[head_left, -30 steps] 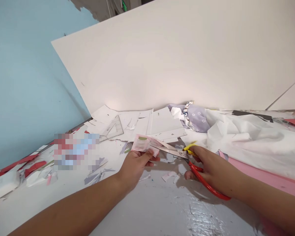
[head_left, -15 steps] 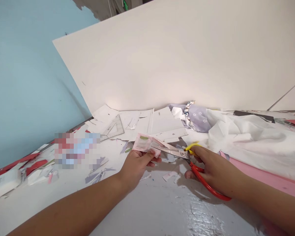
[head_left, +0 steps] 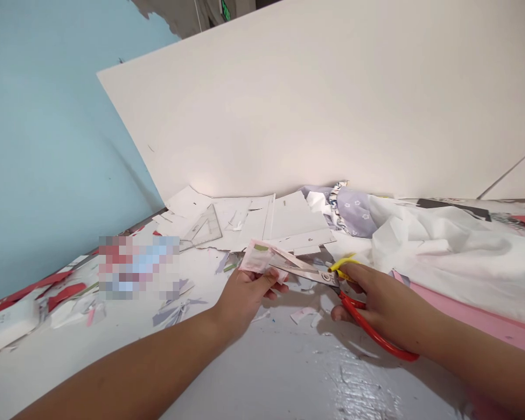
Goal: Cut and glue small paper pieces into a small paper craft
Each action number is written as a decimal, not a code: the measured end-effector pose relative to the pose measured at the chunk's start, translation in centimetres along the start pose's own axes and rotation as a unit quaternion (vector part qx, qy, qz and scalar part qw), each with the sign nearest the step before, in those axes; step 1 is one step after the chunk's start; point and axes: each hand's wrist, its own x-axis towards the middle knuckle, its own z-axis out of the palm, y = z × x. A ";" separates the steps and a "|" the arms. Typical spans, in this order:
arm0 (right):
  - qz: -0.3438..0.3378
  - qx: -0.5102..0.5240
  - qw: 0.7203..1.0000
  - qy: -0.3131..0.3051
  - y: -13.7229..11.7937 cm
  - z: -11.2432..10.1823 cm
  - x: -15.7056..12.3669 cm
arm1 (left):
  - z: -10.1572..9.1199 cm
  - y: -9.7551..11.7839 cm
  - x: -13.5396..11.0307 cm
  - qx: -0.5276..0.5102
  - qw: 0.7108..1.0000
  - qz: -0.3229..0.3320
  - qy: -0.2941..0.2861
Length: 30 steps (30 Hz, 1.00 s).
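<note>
Between thumb and fingers, my left hand (head_left: 251,294) pinches a small pale pink patterned piece (head_left: 258,254) with a green mark; I cannot tell whether it is paper or cloth. My right hand (head_left: 370,297) is wrapped round the scissors (head_left: 326,277), which have one yellow and one red handle. The blades are parted and point left, at the right side of the pink piece, close to my left fingertips. Several small scraps (head_left: 304,315) lie on the table below the blades.
White card sheets (head_left: 295,216) and a clear set square (head_left: 205,224) lie at the back, before a big white board (head_left: 310,105). White cloth (head_left: 455,245) and pink fabric (head_left: 455,303) are on the right. Red scraps (head_left: 65,296) and cuttings (head_left: 179,312) lie left.
The scissors and my right hand have shifted slightly right and down, and the blades sit a little farther out from the pink piece. My left hand keeps its pinch.
</note>
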 end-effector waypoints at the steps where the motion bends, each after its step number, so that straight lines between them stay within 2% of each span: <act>1: 0.002 0.002 1.000 -0.001 0.0 0.0 0.0 | 0.0 0.0 0.0 0.003 1.000 0.001 0.002; 10: 0.018 -0.009 0.999 -0.027 -1.0 -1.2 -0.3 | 0.0 0.1 -0.1 0.006 1.000 0.014 -0.010; 20: 0.016 -0.044 0.999 0.020 -0.7 -1.0 -0.2 | -0.3 0.1 0.0 -0.053 0.997 0.004 -0.055; 30: 0.015 -0.045 0.999 0.010 -0.9 -0.8 -0.4 | -0.1 0.3 -0.2 -0.051 0.997 -0.009 -0.056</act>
